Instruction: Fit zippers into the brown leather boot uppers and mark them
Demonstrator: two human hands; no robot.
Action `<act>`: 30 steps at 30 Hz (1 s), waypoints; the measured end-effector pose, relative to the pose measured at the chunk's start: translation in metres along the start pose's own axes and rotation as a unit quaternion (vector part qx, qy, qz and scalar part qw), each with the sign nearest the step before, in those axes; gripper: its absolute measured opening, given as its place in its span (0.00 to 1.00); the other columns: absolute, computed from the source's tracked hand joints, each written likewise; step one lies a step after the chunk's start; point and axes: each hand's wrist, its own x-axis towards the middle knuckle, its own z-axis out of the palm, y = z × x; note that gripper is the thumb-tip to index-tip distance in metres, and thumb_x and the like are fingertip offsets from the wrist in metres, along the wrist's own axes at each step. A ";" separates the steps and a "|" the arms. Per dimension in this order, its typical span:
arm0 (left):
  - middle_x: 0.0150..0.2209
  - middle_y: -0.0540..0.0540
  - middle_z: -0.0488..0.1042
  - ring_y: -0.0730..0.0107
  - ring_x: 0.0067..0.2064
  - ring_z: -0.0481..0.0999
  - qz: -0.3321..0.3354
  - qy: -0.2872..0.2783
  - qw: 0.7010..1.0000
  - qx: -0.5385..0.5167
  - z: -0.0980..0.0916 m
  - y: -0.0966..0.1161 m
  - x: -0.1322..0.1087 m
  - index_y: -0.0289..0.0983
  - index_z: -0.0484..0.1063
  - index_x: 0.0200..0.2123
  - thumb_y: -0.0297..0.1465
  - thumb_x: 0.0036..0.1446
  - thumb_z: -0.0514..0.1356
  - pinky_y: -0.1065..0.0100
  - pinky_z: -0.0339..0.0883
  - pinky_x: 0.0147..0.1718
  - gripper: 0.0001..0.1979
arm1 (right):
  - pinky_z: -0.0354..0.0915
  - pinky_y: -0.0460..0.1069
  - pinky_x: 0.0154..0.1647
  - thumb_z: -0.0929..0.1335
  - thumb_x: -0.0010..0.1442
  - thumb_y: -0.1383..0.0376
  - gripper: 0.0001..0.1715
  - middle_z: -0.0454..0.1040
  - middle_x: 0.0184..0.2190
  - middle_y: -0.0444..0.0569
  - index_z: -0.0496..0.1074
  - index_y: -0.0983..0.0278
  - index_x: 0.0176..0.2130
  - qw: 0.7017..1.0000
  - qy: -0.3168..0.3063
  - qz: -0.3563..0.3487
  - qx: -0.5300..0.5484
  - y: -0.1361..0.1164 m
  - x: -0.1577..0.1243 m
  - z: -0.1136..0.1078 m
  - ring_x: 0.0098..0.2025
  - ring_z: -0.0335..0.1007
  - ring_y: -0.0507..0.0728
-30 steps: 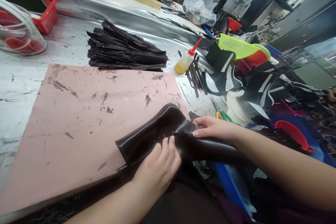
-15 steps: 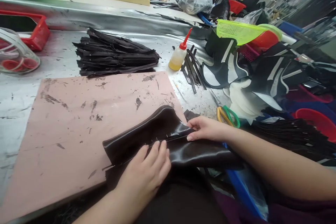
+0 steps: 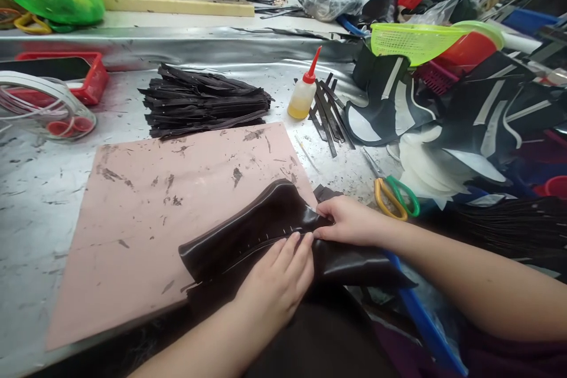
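A glossy dark brown leather piece (image 3: 248,230), shaped like a boot upper, lies folded over the near edge of the pink board. Small white tick marks run along its inner seam. My left hand (image 3: 281,274) rests on the leather below those marks, fingers stretched out flat and holding nothing. Beside its fingertips, my right hand (image 3: 349,220) pinches the leather's edge between thumb and fingers. The lower flap hangs down to the right under my right wrist.
On the pink board (image 3: 137,207) are dark smears. Behind it lie a bundle of black strips (image 3: 208,100) and a glue bottle (image 3: 302,94). Scissors (image 3: 394,195), black cut pieces (image 3: 385,100) and a lime basket (image 3: 411,41) are on the right. A red tray (image 3: 95,80) stands left.
My left hand has slid along the seam to the right, up close to my right hand. The right hand keeps its pinch. The view has shifted slightly left.
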 end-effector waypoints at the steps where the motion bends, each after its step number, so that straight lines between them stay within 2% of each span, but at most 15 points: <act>1: 0.54 0.40 0.68 0.60 0.54 0.67 0.001 -0.005 1.000 0.004 0.000 0.001 0.001 0.29 0.67 0.49 0.27 0.58 0.46 0.63 0.60 0.51 0.19 | 0.53 0.46 0.24 0.67 0.48 0.60 0.12 0.69 0.20 0.43 0.64 0.64 0.21 1.000 0.001 -0.004 -0.007 0.000 0.000 0.000 0.25 0.63 0.53; 5: 0.47 0.40 0.73 0.60 0.48 0.73 -0.006 0.005 0.999 0.041 0.000 0.007 0.013 0.30 0.71 0.42 0.24 0.57 0.48 0.63 0.66 0.43 0.14 | 0.52 0.46 0.23 0.66 0.49 0.61 0.11 0.68 0.20 0.43 0.62 0.63 0.21 1.000 0.003 -0.023 -0.015 0.001 0.000 0.000 0.24 0.63 0.52; 8: 0.42 0.40 0.76 0.58 0.44 0.75 -0.017 0.006 0.998 0.055 0.000 0.012 0.021 0.31 0.71 0.38 0.24 0.56 0.49 0.63 0.69 0.36 0.12 | 0.51 0.46 0.22 0.66 0.50 0.55 0.18 0.67 0.19 0.44 0.60 0.63 0.20 0.999 0.002 -0.022 -0.028 0.001 0.002 -0.002 0.24 0.62 0.53; 10: 0.43 0.40 0.75 0.57 0.45 0.75 -0.021 -0.004 0.999 0.040 0.000 0.012 0.020 0.30 0.70 0.40 0.26 0.57 0.49 0.62 0.69 0.38 0.12 | 0.50 0.46 0.22 0.66 0.51 0.51 0.21 0.67 0.19 0.44 0.59 0.62 0.20 0.999 0.000 -0.023 -0.049 -0.001 0.003 -0.002 0.24 0.62 0.53; 12: 0.47 0.41 0.74 0.60 0.48 0.73 -0.028 0.003 1.000 0.013 -0.001 0.009 0.012 0.30 0.70 0.43 0.27 0.59 0.47 0.64 0.68 0.42 0.15 | 0.50 0.46 0.22 0.66 0.52 0.52 0.20 0.67 0.19 0.45 0.60 0.63 0.20 0.996 0.005 -0.028 -0.083 -0.005 0.002 -0.002 0.23 0.62 0.53; 15: 0.48 0.44 0.73 0.65 0.49 0.72 -0.067 0.034 0.997 0.003 -0.008 0.003 -0.010 0.30 0.70 0.45 0.23 0.59 0.43 0.67 0.65 0.47 0.18 | 0.49 0.46 0.22 0.66 0.53 0.54 0.18 0.68 0.20 0.46 0.62 0.63 0.20 0.991 0.017 -0.028 -0.129 -0.009 -0.001 -0.002 0.23 0.62 0.53; 18: 0.47 0.42 0.74 0.65 0.49 0.72 -0.096 0.040 0.994 0.024 -0.016 0.001 -0.031 0.29 0.70 0.45 0.18 0.57 0.43 0.66 0.64 0.48 0.20 | 0.49 0.46 0.21 0.67 0.49 0.50 0.21 0.68 0.19 0.45 0.62 0.63 0.19 0.990 0.022 -0.025 -0.134 -0.003 0.004 -0.009 0.23 0.63 0.53; 19: 0.46 0.42 0.74 0.64 0.49 0.72 -0.096 0.038 0.994 0.029 -0.018 0.002 -0.035 0.29 0.70 0.46 0.18 0.57 0.43 0.66 0.64 0.48 0.20 | 0.50 0.46 0.21 0.67 0.48 0.48 0.22 0.69 0.19 0.45 0.62 0.62 0.20 0.993 0.039 -0.017 -0.112 0.001 0.010 -0.013 0.23 0.63 0.54; 21: 0.47 0.41 0.74 0.62 0.50 0.72 -0.093 0.033 0.995 0.032 -0.021 0.004 -0.039 0.28 0.70 0.46 0.18 0.57 0.44 0.64 0.64 0.47 0.19 | 0.53 0.46 0.23 0.67 0.49 0.47 0.21 0.71 0.24 0.45 0.65 0.62 0.25 0.991 0.120 0.012 -0.054 0.012 0.027 -0.020 0.27 0.65 0.54; 23: 0.46 0.41 0.74 0.60 0.48 0.72 -0.095 0.025 0.995 0.034 -0.022 0.006 -0.039 0.28 0.70 0.46 0.18 0.57 0.46 0.63 0.66 0.46 0.18 | 0.56 0.45 0.26 0.67 0.52 0.52 0.17 0.73 0.32 0.48 0.65 0.63 0.33 0.976 0.211 0.049 -0.021 0.022 0.048 -0.025 0.31 0.67 0.55; 24: 0.44 0.41 0.75 0.60 0.46 0.73 -0.099 0.019 0.994 0.037 -0.023 0.007 -0.039 0.28 0.70 0.47 0.18 0.56 0.46 0.62 0.67 0.44 0.18 | 0.56 0.45 0.26 0.67 0.52 0.55 0.16 0.73 0.34 0.49 0.65 0.63 0.36 0.970 0.235 0.060 -0.019 0.026 0.059 -0.026 0.32 0.67 0.55; 27: 0.40 0.41 0.75 0.61 0.41 0.75 -0.104 0.011 0.994 0.044 -0.025 0.009 -0.041 0.28 0.69 0.47 0.18 0.56 0.48 0.62 0.68 0.42 0.18 | 0.57 0.45 0.26 0.66 0.51 0.65 0.15 0.73 0.31 0.46 0.64 0.63 0.41 0.975 0.213 0.060 -0.020 0.030 0.082 -0.024 0.29 0.67 0.53; 30: 0.42 0.39 0.75 0.60 0.43 0.74 -0.103 0.013 0.993 0.059 -0.030 0.010 -0.050 0.27 0.70 0.45 0.19 0.56 0.48 0.62 0.68 0.43 0.16 | 0.57 0.45 0.26 0.67 0.47 0.69 0.19 0.73 0.28 0.45 0.65 0.63 0.42 0.978 0.197 0.058 -0.033 0.029 0.086 -0.021 0.29 0.67 0.54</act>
